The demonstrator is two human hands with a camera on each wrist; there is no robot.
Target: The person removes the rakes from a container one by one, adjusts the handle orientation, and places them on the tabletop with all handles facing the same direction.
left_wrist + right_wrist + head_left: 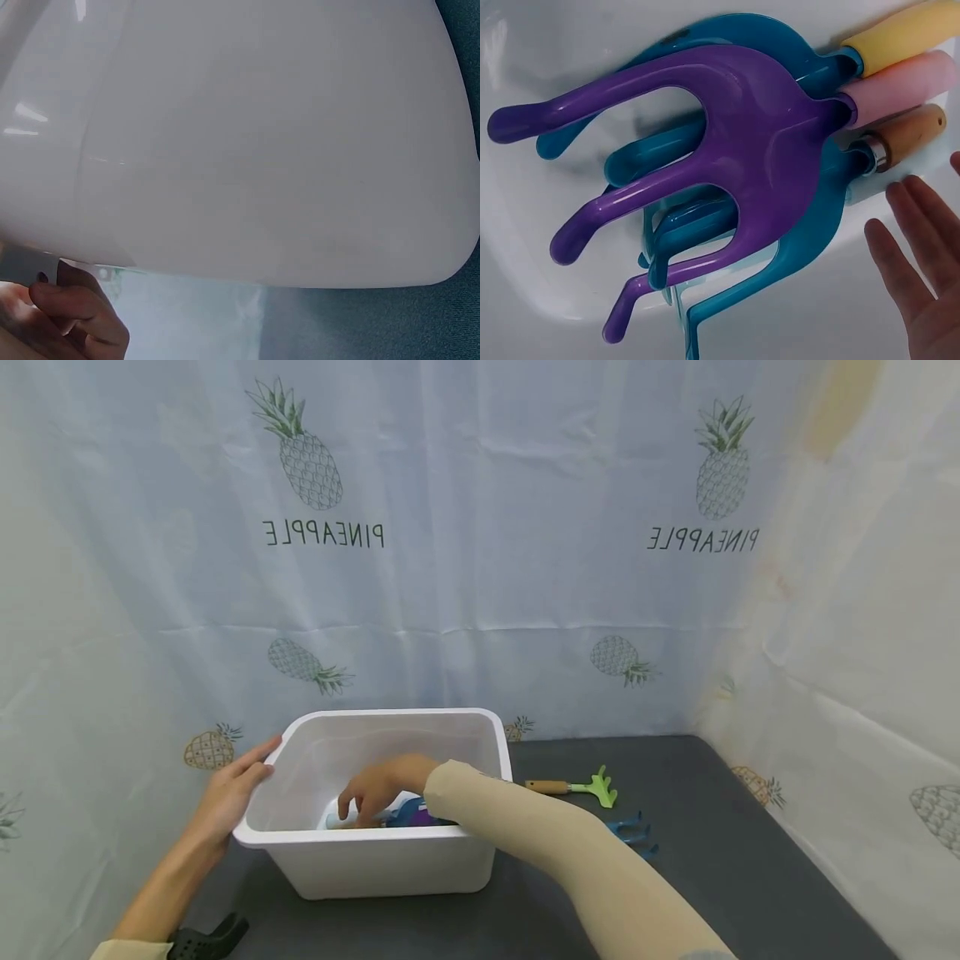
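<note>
My left hand (231,797) grips the left rim of a white plastic tub (390,868), its fingers curled over the edge. Inside the tub, my right hand (382,785) hovers by the tool handles, fingers extended and apart from them in the right wrist view. Several hand rakes lie stacked there: a purple hand rake (769,142) with a pink handle on top, and teal hand rakes (810,232) under it. A yellow handle (907,36) and a brown handle (915,136) lie either side of the pink one. The lower rakes are partly covered.
Right of the tub on the dark table (720,852) lies a green hand rake (597,787) with a wooden handle. Nearer, a blue hand rake (633,831) is partly hidden by my right sleeve. A pineapple-print curtain (480,568) hangs behind the table.
</note>
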